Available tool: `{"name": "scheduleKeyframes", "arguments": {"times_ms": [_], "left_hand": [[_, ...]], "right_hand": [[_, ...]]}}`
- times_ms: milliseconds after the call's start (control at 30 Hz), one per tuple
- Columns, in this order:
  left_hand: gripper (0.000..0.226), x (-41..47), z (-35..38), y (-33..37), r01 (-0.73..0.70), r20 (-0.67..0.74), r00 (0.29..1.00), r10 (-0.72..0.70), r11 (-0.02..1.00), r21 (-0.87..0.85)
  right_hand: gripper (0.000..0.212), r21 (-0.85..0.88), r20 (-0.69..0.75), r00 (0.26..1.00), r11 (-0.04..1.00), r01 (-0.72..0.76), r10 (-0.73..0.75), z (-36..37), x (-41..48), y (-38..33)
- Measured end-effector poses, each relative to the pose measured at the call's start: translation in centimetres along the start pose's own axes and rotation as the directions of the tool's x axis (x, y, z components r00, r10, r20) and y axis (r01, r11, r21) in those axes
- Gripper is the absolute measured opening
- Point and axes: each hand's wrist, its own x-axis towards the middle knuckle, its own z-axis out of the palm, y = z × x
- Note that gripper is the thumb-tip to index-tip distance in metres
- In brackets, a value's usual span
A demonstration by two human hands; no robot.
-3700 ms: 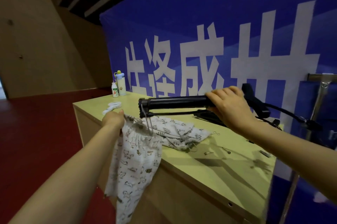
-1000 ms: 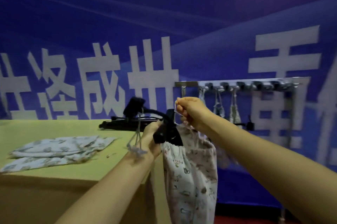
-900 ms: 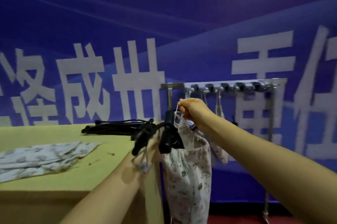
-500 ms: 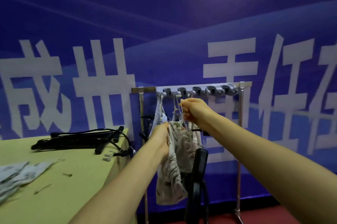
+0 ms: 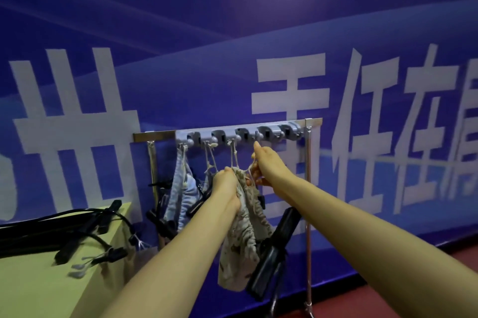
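Centrally, a printed drawstring bag (image 5: pixel 241 237) hangs in front of a grey hook rail (image 5: pixel 274 134), just below its middle hooks and to the right of the table (image 5: pixel 33 289). The left hand (image 5: pixel 227 185) grips the gathered mouth of the bag, fingers curled into the cloth. The right hand (image 5: pixel 267 166), just beside it, pinches the bag's pale cord (image 5: pixel 251 166) between thumb and curled fingers, while its index finger points straight up and reaches a hook (image 5: pixel 256 135) on the rail. A long black device (image 5: pixel 275 245) hangs tilted against the lower right side of the bag; whether it sits inside the bag cannot be told.

The rail is mounted across a metal stand (image 5: pixel 307 188) set close to a blue banner wall (image 5: pixel 232 33) with large white characters. Other cloth bags (image 5: pixel 182 188) hang by their cords from knobs farther left on the rail. At lower left, a bundle of black cables and clips (image 5: pixel 59 229) lies on the pale green table.
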Motion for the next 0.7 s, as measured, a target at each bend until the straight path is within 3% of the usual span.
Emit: {"name": "scheduleKeyframes", "arguments": {"times_ms": [100, 167, 400, 500, 567, 633, 700], "left_hand": [[0.036, 1.4, 2.1, -0.1, 0.027, -0.041, 0.999, -0.028, 0.999, -0.025], [0.035, 1.4, 3.0, 0.3, 0.03, -0.043, 0.999, -0.031, 0.999, -0.028], [0.032, 4.7, 5.1, -0.3, -0.002, -0.024, 1.0, 0.004, 0.996, 0.09], [0.042, 6.8, 5.3, -0.6, -0.013, -0.022, 1.0, 0.017, 0.988, 0.152], [0.042, 7.6, 5.6, -0.7, -0.041, -0.017, 0.999, 0.045, 0.979, 0.201], [0.043, 9.0, 5.9, -0.9, -0.073, -0.007, 0.997, 0.077, 0.974, 0.216], [0.041, 10.1, 6.2, -0.7, -0.094, 0.013, 0.995, 0.094, 0.957, 0.274]], "right_hand": [[0.053, 0.002, 0.011, 0.997, 0.997, 0.077, -0.077, -1.0, 1.1, 0.9], [0.053, -0.088, 0.006, 0.988, 0.984, 0.157, -0.157, -1.6, 1.6, 1.7], [0.023, -0.279, -0.015, 0.989, 0.95, 0.14, -0.15, -3.3, 4.4, 4.7], [0.015, -0.471, -0.098, 0.957, 0.859, 0.198, -0.274, -3.2, 5.4, 5.3], [0.009, -0.507, -0.175, 0.922, 0.834, 0.217, -0.346, -3.3, 5.8, 5.6], [0.011, -0.38, -0.261, 0.906, 0.899, 0.22, -0.332, -3.1, 6.4, 5.9], [0.015, -0.014, -0.314, 0.921, 0.971, 0.237, -0.229, -2.7, 7.2, 5.8]]}}
